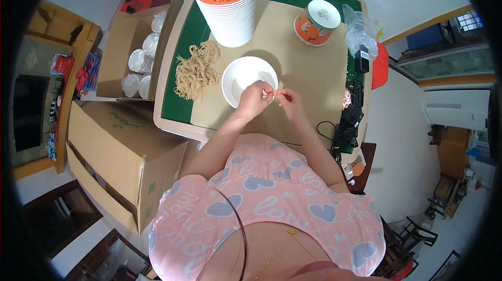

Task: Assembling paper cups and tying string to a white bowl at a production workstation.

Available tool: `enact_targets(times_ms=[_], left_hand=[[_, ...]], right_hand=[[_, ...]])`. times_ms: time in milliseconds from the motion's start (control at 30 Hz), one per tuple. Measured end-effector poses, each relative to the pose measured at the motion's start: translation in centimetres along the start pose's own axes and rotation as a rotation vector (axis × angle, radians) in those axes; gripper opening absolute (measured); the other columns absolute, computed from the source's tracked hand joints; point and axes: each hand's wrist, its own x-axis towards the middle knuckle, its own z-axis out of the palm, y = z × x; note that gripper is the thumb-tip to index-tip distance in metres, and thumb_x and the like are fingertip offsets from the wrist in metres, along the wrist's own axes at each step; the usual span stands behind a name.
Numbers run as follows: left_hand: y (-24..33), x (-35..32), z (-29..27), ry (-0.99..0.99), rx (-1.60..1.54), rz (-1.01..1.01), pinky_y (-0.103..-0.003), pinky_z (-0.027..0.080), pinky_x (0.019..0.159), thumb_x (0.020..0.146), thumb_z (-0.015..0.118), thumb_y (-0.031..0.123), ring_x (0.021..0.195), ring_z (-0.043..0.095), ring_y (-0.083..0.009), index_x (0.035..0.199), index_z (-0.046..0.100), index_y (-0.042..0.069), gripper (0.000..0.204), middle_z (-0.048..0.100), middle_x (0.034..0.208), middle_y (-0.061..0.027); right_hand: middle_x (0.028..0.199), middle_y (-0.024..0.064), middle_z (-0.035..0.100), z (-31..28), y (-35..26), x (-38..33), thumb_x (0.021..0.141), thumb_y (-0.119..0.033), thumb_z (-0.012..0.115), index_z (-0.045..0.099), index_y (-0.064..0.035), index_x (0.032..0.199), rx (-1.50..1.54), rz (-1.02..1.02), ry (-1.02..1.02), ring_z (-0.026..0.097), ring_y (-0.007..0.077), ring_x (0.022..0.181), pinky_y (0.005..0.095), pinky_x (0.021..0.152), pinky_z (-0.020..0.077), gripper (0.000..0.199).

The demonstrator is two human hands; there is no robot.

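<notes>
A white round paper bucket (230, 85) stands with its mouth up at the near middle of the table. My left hand (254, 100) is over its near right rim, fingers pinched. Just to the right, my right hand (292, 106) is also pinched, its fingertips almost meeting the left ones. Something small and pale shows between the fingertips, too small to make out. Left of the bucket lies a loose pile of tan twine cords (197, 69). Behind it rises a tall stack of white buckets (226, 19), the top one orange with printed pictures.
A short stack of orange printed buckets (315, 24) stands at the far right. Clear plastic bags (361, 27) and black power adapters with cables (351, 119) line the right edge. On the left are an open carton (117, 53) of wrapped white rolls and a large cardboard box (125, 140).
</notes>
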Motion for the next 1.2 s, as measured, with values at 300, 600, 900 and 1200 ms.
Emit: enact_targets(times_ms=[300,600,900,1200], left_hand=[[0.0,-0.7,0.3,0.050,0.006,-0.034,-0.028,0.046,0.055,0.075,0.067,0.009,0.056,0.055,-0.0151,0.082,0.066,0.003,0.010,0.064,0.075,-0.0093],[-0.1,-0.8,0.7,0.099,0.042,-0.096,-0.027,0.046,0.056,0.076,0.066,0.011,0.057,0.057,-0.0143,0.080,0.066,0.000,0.012,0.065,0.071,-0.0097],[-2.6,-0.1,-0.1,0.037,-0.249,-0.288,-0.025,0.048,0.063,0.076,0.066,0.011,0.066,0.060,-0.0109,0.079,0.066,0.000,0.011,0.066,0.072,-0.0064],[-2.7,-0.1,-0.6,-0.013,-0.368,-0.355,-0.023,0.046,0.068,0.080,0.063,0.008,0.072,0.058,-0.0094,0.083,0.065,-0.002,0.011,0.065,0.078,-0.0054]], right_hand=[[0.068,-0.0029,0.053,-0.1,-0.6,0.3,0.084,-0.013,0.060,0.064,-0.0031,0.092,0.238,0.178,-0.040,0.046,0.0049,0.058,0.0194,0.050,0.0359,0.013],[0.075,0.0002,0.059,1.0,0.0,0.0,0.082,-0.013,0.062,0.066,-0.0007,0.087,0.037,0.006,0.065,0.052,0.0075,0.061,0.0196,0.054,0.0407,0.013],[0.079,0.0033,0.062,1.4,-0.2,0.1,0.079,-0.009,0.064,0.066,-0.0069,0.091,-0.177,-0.235,0.077,0.054,0.0099,0.062,0.0241,0.059,0.0445,0.012],[0.081,0.0034,0.056,1.5,-1.3,0.1,0.078,-0.008,0.066,0.064,-0.0069,0.089,-0.374,-0.300,0.037,0.052,0.0109,0.062,0.0233,0.058,0.0427,0.011]])
